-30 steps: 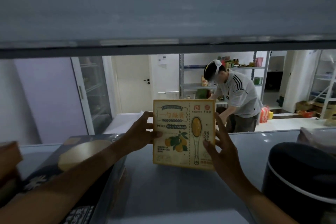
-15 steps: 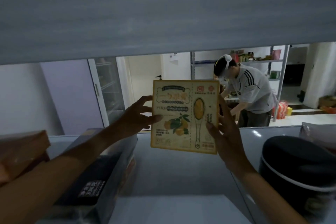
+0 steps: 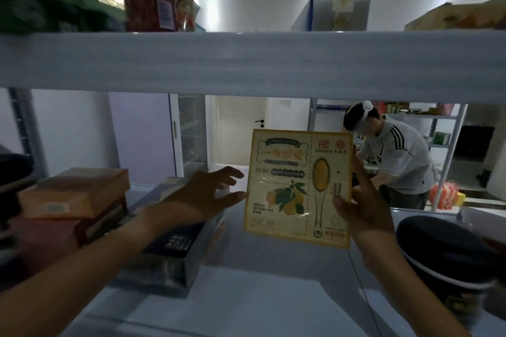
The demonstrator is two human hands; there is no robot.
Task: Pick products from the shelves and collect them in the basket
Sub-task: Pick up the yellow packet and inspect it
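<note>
The right hand [image 3: 361,205] pinches the right edge of a flat yellow box [image 3: 297,189], thumb on its printed front and fingers behind, holding it upright above the middle of the shelf [image 3: 260,290]. The left hand [image 3: 202,197] hangs just beside the box's left edge with fingers spread, apart from it. Below that hand a dark box [image 3: 169,249] lies on the shelf, with orange boxes [image 3: 76,194] stacked toward the left edge. A round black container [image 3: 443,252] sits near the right edge.

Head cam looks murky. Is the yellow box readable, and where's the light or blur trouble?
Head view: the yellow box shows sharp, its large print legible, with slight film glare; the shelf interior is dim against the bright room behind; the upper shelf edge and the left hand are blurred; the corners bow.
</note>
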